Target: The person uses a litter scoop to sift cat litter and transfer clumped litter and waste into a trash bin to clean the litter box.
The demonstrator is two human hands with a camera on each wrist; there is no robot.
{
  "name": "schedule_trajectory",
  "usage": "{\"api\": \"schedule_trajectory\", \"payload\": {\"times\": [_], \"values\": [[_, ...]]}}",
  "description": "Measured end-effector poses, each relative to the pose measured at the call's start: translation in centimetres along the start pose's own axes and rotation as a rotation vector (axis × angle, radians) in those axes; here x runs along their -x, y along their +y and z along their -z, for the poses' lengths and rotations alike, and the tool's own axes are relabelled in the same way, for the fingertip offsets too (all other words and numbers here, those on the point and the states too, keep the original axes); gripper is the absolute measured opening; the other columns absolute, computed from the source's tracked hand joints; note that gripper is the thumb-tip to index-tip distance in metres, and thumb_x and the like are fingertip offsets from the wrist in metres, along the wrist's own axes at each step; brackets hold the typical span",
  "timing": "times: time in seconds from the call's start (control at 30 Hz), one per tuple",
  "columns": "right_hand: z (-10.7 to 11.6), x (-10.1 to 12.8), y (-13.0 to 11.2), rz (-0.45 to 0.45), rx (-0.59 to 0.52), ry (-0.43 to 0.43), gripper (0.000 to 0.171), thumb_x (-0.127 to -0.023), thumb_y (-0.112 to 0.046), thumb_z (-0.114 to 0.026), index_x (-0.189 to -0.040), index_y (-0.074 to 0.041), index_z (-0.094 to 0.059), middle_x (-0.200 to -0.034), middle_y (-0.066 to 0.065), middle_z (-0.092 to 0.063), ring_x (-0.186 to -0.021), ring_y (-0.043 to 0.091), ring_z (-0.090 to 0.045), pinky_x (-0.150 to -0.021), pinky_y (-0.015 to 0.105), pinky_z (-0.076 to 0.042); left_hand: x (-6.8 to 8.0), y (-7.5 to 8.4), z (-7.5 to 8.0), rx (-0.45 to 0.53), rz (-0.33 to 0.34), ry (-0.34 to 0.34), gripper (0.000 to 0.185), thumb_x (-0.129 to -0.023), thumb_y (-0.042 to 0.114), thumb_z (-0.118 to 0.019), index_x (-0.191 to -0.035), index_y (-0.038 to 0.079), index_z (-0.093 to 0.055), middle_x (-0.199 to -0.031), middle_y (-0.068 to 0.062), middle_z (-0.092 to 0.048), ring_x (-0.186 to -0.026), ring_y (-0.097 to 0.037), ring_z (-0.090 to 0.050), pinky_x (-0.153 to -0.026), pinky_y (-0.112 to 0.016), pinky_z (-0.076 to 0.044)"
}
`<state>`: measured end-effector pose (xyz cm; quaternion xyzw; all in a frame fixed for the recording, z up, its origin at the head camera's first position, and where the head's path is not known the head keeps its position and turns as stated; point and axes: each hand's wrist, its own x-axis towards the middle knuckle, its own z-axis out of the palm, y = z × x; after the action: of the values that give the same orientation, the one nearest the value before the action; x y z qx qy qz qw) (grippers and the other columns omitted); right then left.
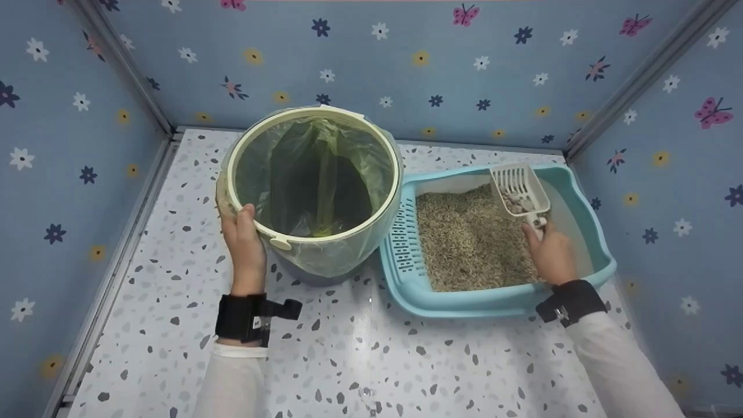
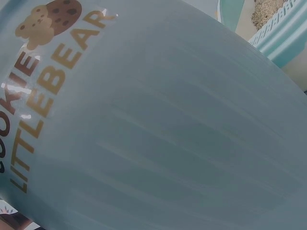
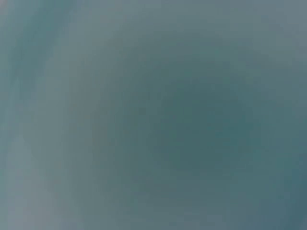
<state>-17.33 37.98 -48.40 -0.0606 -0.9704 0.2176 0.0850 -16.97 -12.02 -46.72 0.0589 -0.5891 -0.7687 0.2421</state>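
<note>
My right hand [image 1: 554, 255] grips the handle of a white slotted litter scoop [image 1: 543, 194] above the right part of a blue litter box [image 1: 464, 307]. Several pale clumps [image 1: 519, 203] lie in the scoop. Brownish granular litter [image 1: 476, 244] covers the box floor. On the left, my left hand [image 1: 246, 249] holds a trash bin [image 1: 319, 280] by its side, thumb at the cream rim [image 1: 232, 157]; its other fingers are largely hidden. A translucent yellow-green bag [image 1: 348, 249] lines the bin. In the left wrist view, the bin's wall [image 2: 168, 124] fills most of the picture. The right wrist view is a bluish blur.
The bin stands close against the litter box's perforated left edge [image 1: 404, 238]. Below both lies a white speckled floor [image 1: 360, 360]. Blue flowered panels [image 1: 383, 58] enclose the back and both sides, with metal frame strips [image 1: 119, 64] at the corners.
</note>
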Motion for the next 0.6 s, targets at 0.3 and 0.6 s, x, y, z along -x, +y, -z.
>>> {"api": "schedule_trajectory", "payload": {"times": [0.3, 0.6], "values": [[1.4, -0.4, -0.4, -0.18, -0.353, -0.459, 0.054, -0.098, -0.05, -0.036, -0.102, 0.002, -0.049, -0.053, -0.006, -0.037, -0.04, 0.006, -0.031, -0.041, 0.027, -0.032, 0.0, -0.1, 0.1, -0.014, -0.031, -0.005, 0.059, -0.091, 0.004, -0.033, -0.149, 0.011, -0.022, -0.15, -0.012, -0.031, -0.138, -0.024, -0.031, -0.113, -0.036, -0.023], [1.5, -0.1, -0.8, -0.103, -0.197, -0.415, 0.054, -0.099, -0.047, -0.037, -0.1, 0.005, -0.052, -0.058, -0.001, -0.043, -0.045, 0.011, -0.039, -0.046, 0.029, -0.036, 0.0, 0.1, 0.1, -0.074, 0.019, 0.006, 0.061, -0.092, 0.006, -0.031, -0.151, 0.011, -0.015, -0.153, -0.01, -0.026, -0.138, -0.02, -0.03, -0.112, -0.03, -0.025]]}}
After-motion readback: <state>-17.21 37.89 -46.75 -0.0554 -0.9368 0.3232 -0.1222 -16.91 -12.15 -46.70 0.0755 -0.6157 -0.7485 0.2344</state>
